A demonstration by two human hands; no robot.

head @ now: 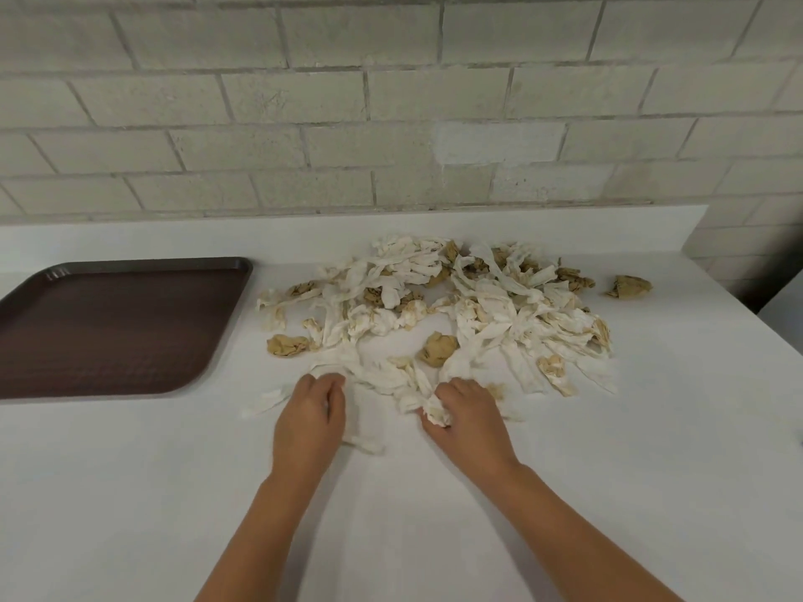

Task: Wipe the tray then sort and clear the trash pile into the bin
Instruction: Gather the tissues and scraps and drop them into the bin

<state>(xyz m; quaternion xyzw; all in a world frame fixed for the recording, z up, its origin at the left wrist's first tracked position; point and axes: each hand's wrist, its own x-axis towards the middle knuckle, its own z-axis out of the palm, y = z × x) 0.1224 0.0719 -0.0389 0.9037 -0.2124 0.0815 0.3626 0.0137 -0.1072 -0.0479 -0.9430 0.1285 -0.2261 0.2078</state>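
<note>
sorting is the step: the right hand (467, 412) fingers clamp a crumpled white paper wad (436, 414) at the near edge of the white-and-tan shredded paper trash pile (434, 310) on the white desk (391, 514), the left hand (309, 412) fingers curl, perhaps pinching a white paper strip (266, 401), and next comes a carry to the unseen bin.

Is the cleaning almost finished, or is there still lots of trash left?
Not nearly. The tray sits aside on the left; whether it was wiped doesn't show. Right now the right hand grips a white wad and the left hand touches strips at the pile's near edge. A big trash pile lies unsorted on the counter, and no bin is in view.
</note>
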